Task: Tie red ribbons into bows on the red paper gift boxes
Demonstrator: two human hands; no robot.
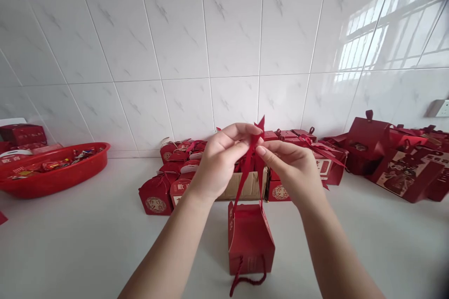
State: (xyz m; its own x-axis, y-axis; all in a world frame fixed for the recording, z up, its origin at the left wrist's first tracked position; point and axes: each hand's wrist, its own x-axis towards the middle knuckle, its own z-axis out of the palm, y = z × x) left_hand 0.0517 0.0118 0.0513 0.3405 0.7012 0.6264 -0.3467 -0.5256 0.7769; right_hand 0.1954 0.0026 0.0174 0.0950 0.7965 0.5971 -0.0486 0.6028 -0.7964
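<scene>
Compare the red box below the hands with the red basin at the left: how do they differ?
The box is angular and much narrower; the basin is wide with a curved rim.
The box has a cord handle; none shows on the basin.
A ribbon runs from the box up to both hands, while the basin stands apart.
Both are red and rest on the counter.

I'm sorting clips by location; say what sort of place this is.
Probably a kitchen-like room, perhaps in a home: a tiled wall, a wall socket and a pale worktop with red boxes grouped at its back.
</scene>
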